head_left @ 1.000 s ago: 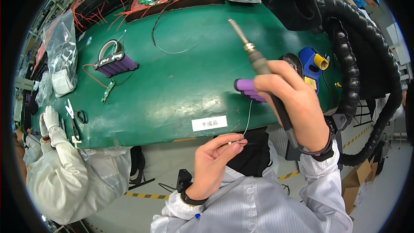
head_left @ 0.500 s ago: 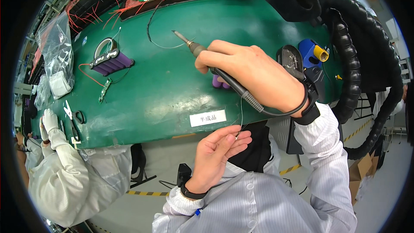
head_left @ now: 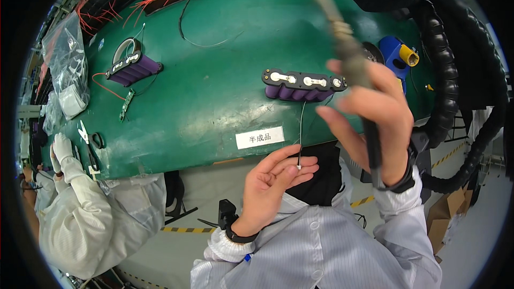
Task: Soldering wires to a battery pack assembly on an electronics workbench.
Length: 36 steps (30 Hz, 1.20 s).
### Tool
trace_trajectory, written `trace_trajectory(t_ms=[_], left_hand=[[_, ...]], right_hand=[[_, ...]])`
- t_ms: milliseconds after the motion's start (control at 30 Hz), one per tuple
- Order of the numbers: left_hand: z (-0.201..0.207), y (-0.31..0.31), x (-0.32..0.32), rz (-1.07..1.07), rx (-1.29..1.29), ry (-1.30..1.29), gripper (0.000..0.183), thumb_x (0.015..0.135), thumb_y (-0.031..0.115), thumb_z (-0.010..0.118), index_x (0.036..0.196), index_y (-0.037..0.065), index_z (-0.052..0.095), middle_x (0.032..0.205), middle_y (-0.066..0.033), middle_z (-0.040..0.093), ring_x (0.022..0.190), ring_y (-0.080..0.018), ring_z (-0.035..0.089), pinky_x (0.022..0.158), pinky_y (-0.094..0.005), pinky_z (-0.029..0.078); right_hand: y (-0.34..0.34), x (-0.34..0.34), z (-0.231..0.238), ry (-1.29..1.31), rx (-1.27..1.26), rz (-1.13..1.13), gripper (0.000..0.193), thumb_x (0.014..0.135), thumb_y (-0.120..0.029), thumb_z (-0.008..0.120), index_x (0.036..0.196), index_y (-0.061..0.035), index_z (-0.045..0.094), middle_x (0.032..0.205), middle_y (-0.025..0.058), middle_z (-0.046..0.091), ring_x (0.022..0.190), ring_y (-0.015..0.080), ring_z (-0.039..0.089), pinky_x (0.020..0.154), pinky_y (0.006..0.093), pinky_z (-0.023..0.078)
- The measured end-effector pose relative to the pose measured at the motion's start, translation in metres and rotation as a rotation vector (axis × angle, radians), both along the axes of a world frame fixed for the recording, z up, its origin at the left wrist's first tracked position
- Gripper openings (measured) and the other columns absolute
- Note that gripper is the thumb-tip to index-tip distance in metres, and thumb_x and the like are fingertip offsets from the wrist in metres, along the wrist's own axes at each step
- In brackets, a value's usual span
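Note:
My left hand, below the table edge, pinches a thin wire between thumb and fingers; a small white connector shows at the wire's end. The wire runs up to a battery pack of purple cells in a black holder with metal tabs on top. To the right of that pack, my right hand grips a soldering iron, blurred by motion, its tip pointing up and away. A printed white label lies on the green table beside my left hand.
At left are another purple battery pack, a green circuit board, a tape roll and scissors. A blue iron holder and black hose stand right. A co-worker's gloved hand rests at the far left.
My right hand has swung right and nearer me with the soldering iron, uncovering the battery pack. The iron's tip now points up. My left hand stays nearly in place with the wire.

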State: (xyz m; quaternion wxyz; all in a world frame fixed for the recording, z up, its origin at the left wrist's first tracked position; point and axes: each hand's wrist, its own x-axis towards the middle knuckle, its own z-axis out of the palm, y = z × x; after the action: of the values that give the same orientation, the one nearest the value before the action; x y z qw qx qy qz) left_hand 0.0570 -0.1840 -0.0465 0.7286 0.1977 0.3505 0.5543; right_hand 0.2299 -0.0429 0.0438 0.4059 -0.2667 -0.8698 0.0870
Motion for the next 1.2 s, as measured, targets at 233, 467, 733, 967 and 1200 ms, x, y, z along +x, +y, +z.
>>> trace_trajectory(t_ms=[233, 467, 733, 967, 1200], left_hand=[[-0.004, -0.001, 0.004, 0.003, 0.119, 0.152, 0.039, 0.107, -0.003, 0.055, 0.145, -0.009, 0.049, 0.131, -0.0263, 0.068, 0.123, -0.0327, 0.069, 0.106, -0.0436, 0.058], [-0.002, -0.004, 0.010, 0.048, 0.109, 0.225, 0.028, 0.103, -0.010, 0.057, 0.131, -0.008, 0.055, 0.122, -0.0199, 0.072, 0.118, -0.0253, 0.070, 0.103, -0.0364, 0.059], [-0.005, 0.000, 0.010, 0.043, 0.154, 0.228, 0.023, 0.101, -0.012, 0.059, 0.124, -0.008, 0.057, 0.119, -0.0166, 0.071, 0.115, -0.0206, 0.070, 0.100, -0.0312, 0.058], [-0.004, 0.003, 0.006, 0.032, 0.131, 0.329, 0.018, 0.100, -0.010, 0.064, 0.118, -0.010, 0.061, 0.114, -0.0132, 0.071, 0.108, -0.0188, 0.072, 0.097, -0.0309, 0.060], [-0.008, 0.003, 0.003, 0.039, 0.123, 0.242, 0.016, 0.100, -0.007, 0.066, 0.116, -0.008, 0.063, 0.113, -0.0118, 0.071, 0.105, -0.0169, 0.071, 0.092, -0.0289, 0.059]], right_hand=[[-0.070, 0.019, -0.059, 0.270, -0.172, -0.127, 0.049, 0.076, 0.005, 0.089, 0.108, -0.0125, 0.056, 0.125, 0.0211, 0.063, 0.100, 0.0313, 0.073, 0.079, 0.0390, 0.060], [-0.087, 0.003, -0.085, 0.366, -0.285, -0.133, 0.033, 0.077, 0.003, 0.089, 0.091, -0.0083, 0.061, 0.125, 0.0207, 0.064, 0.098, 0.0292, 0.077, 0.078, 0.0366, 0.065], [-0.092, -0.005, -0.083, 0.283, -0.288, -0.112, 0.033, 0.079, 0.005, 0.087, 0.089, -0.0088, 0.059, 0.124, 0.0180, 0.066, 0.097, 0.0257, 0.076, 0.078, 0.0338, 0.064], [-0.092, -0.005, -0.078, 0.270, -0.336, -0.087, 0.056, 0.082, 0.009, 0.083, 0.115, -0.0127, 0.043, 0.111, 0.0177, 0.070, 0.110, 0.0292, 0.070, 0.080, 0.0349, 0.061], [-0.096, -0.009, -0.087, 0.398, -0.339, -0.123, 0.053, 0.079, 0.008, 0.085, 0.111, -0.0104, 0.048, 0.099, 0.0171, 0.076, 0.110, 0.0301, 0.070, 0.081, 0.0364, 0.059]])
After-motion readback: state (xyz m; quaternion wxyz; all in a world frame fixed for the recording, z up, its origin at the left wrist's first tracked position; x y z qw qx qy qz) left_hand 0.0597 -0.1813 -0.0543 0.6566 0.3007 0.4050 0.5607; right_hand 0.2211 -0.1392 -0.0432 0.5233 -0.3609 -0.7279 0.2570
